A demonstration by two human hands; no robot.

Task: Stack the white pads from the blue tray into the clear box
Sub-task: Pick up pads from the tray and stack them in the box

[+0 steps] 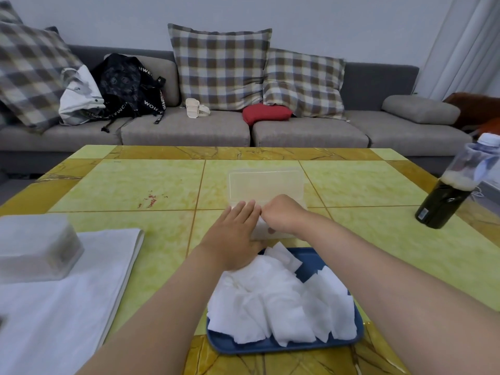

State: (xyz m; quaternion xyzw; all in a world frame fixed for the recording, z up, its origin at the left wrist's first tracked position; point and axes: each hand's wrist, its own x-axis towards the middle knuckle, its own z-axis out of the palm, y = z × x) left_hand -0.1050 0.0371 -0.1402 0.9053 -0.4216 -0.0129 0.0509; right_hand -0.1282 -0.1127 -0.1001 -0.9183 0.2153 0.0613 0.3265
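Both hands are up at the clear box [266,185], centre frame, its long side running left-right. The left hand [232,236] lies flat, fingers straight, against its left end. The right hand [281,215] is curled over the top, can't tell if it's pinching anything. The white pads [270,307] are heaped in the blue tray [270,347] just below the box, under both wrists, so either hand is about as near. The bottle [449,196] at far right isn't in the way.

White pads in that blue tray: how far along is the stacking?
Done: the clear box stands open, something white inside. In hand: the left hand and right hand work at the box, hiding what goes in. Left: the blue tray holds a heap of white pads, so most remains.
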